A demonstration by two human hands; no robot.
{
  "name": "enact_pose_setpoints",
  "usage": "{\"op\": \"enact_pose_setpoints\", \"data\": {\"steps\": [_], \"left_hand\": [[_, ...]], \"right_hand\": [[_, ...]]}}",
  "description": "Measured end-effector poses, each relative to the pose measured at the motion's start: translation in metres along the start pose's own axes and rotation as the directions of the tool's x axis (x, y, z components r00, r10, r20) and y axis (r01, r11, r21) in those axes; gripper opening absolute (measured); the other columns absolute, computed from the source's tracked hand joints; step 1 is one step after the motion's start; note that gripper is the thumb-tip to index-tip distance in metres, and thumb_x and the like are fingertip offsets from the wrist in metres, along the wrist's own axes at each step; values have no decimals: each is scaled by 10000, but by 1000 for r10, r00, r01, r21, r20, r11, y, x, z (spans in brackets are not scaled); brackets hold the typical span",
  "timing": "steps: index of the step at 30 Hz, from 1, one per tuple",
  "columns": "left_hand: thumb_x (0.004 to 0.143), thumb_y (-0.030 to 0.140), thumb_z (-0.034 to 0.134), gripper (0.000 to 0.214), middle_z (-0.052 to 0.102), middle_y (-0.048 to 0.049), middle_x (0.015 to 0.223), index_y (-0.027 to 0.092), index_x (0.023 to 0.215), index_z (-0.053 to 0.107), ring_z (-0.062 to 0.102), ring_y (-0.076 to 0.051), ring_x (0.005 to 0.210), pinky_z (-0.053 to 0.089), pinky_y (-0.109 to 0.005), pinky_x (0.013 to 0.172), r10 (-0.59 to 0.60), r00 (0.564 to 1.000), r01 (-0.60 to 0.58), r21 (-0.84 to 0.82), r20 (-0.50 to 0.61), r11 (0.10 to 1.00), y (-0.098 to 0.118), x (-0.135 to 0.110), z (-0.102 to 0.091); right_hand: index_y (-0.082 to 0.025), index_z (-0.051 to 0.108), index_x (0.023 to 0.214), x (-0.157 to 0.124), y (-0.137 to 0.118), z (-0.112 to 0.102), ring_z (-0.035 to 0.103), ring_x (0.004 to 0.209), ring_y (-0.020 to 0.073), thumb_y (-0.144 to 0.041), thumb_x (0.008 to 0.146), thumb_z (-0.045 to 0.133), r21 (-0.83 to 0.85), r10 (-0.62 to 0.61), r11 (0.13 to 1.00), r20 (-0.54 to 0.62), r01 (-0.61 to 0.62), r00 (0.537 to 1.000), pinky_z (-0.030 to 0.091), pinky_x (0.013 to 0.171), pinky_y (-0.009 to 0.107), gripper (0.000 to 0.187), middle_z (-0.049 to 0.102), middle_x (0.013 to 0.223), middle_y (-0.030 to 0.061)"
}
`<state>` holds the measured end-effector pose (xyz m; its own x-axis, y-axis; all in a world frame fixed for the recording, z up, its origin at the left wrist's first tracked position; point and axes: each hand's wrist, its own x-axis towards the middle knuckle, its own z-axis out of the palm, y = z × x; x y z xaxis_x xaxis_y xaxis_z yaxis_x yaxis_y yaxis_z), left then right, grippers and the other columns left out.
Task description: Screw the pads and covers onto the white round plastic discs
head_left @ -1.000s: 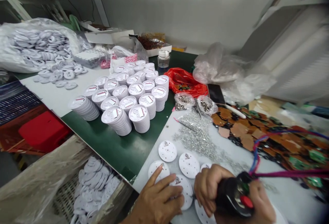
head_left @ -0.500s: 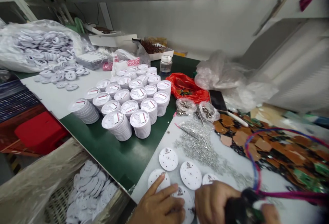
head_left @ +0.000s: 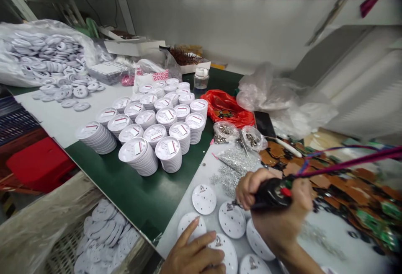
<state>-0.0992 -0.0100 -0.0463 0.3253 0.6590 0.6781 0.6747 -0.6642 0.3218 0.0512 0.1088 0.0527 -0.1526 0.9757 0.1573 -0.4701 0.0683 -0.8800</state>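
At the bench [head_left: 138,198], the left hand [head_left: 194,253] lies open on a disc [head_left: 228,253]; the right hand [head_left: 282,223] grips a corded tool [head_left: 270,194]. Stacked discs [head_left: 138,156] far outnumber loose discs [head_left: 204,199].

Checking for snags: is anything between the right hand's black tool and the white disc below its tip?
Nothing visible: the black tool in the right hand ends just above the white perforated disc.

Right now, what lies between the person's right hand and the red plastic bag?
In the head view, a spread of small silver pieces and two small clear bags of metal parts lie between the right hand and the red plastic bag.
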Motion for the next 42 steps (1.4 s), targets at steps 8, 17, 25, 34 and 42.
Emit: {"op": "enact_pose_setpoints", "data": {"steps": [8,17,25,34,42], "left_hand": [[1092,217,454,353,768,105,816,231,804,659,721,-114,1016,135,-367,1286,7,999,-9,-39,-41,999,-2,1,5],[887,194,756,184,710,-32,881,196,1071,746,660,-201,813,504,-305,741,-532,785,614,-279,317,738,-3,52,-18],[795,66,793,123,642,35,715,183,776,759,559,-104,639,416,-214,625,-636,606,795,-396,477,460,0,69,-7],[789,22,775,156,698,17,758,177,775,755,604,-111,680,430,-206,659,-594,683,727,-468,425,502,-1,56,-5],[798,81,735,106,691,17,670,162,738,766,619,-120,634,472,-196,634,-571,588,784,-576,573,229,2,58,-13]], "right_hand": [[-191,676,613,0,-1,-5,470,410,146,-736,864,451,1,18,1000,12,-18,1000,380,408,276,641,496,474,12],[-214,710,673,-23,-34,-5,497,452,170,-810,870,331,80,73,993,165,-87,984,427,457,314,734,497,483,23],[-306,723,881,-32,-34,-28,511,461,136,-618,939,542,102,20,993,402,-66,915,451,530,313,366,516,547,-43],[-240,732,759,-40,-41,-10,514,492,169,-801,890,311,154,99,977,270,-145,958,440,512,330,713,506,527,15],[-247,726,737,-36,-44,-6,443,435,150,-833,860,299,214,140,956,268,-200,953,391,475,322,736,422,486,-7]]}}
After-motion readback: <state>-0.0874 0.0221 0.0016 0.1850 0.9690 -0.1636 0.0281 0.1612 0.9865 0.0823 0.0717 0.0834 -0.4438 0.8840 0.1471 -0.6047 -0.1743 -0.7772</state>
